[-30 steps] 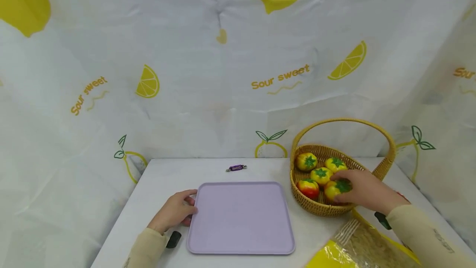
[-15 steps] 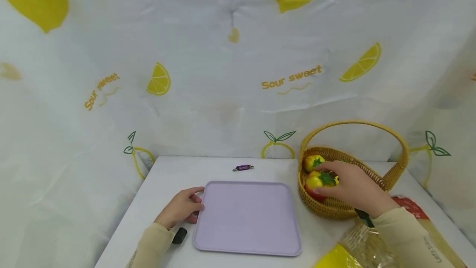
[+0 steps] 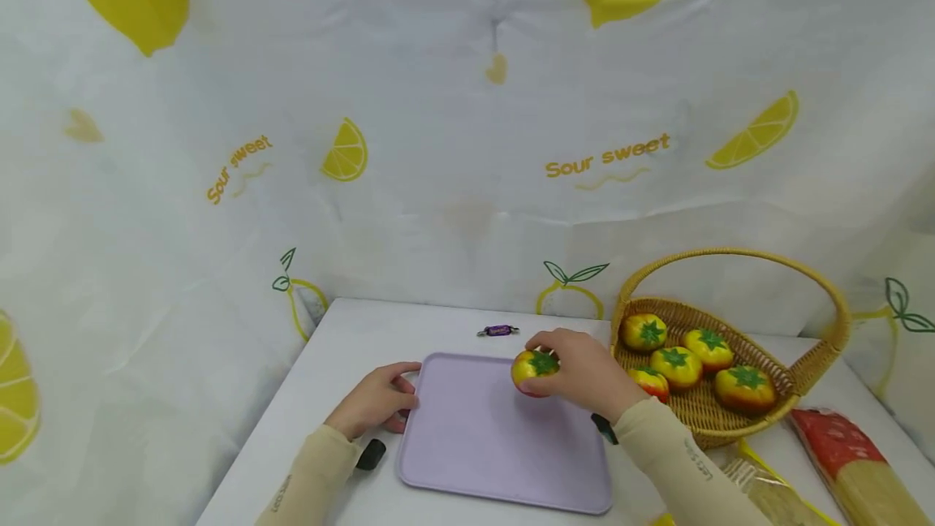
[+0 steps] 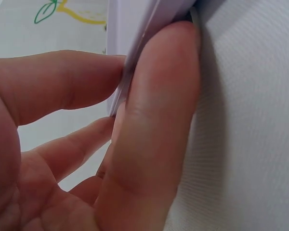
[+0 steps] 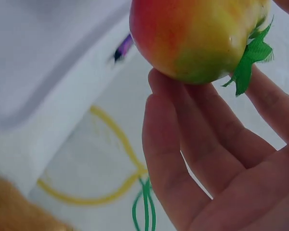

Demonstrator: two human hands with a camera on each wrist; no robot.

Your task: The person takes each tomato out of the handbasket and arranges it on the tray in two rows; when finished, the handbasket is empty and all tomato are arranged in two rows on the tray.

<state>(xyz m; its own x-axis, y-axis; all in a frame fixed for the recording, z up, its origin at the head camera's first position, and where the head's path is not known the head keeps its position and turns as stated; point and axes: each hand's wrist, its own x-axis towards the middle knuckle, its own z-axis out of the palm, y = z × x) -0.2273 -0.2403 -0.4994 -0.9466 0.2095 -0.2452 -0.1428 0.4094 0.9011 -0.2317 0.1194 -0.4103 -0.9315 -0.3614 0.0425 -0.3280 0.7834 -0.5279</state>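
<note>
My right hand (image 3: 588,372) grips a red-yellow fruit (image 3: 532,372) with a green leafy cap, high over the right part of a lilac tray (image 3: 497,445). In the right wrist view the fruit (image 5: 192,38) shows its glossy skin and cloth-like leaves, with fingers (image 5: 159,125) curved below it. At the tray's left edge, my left hand (image 3: 376,400) rests its fingertips against the rim. Up close in the left wrist view, the fingers (image 4: 154,106) touch the tray's side (image 4: 135,62). More fruits of the same kind (image 3: 675,365) lie in a wicker basket (image 3: 730,428) on the right.
A purple wrapped candy (image 3: 498,330) lies behind the tray. In front of the basket lies a clear and yellow packet (image 3: 767,485), partly behind the right sleeve. Farther right is a red and tan packet (image 3: 855,461). A lemon-print cloth (image 3: 438,185) hangs behind the table.
My right hand has lifted one fruit out of the basket and carried it left over the tray. The left hand stays at the tray's edge. The head view has turned left.
</note>
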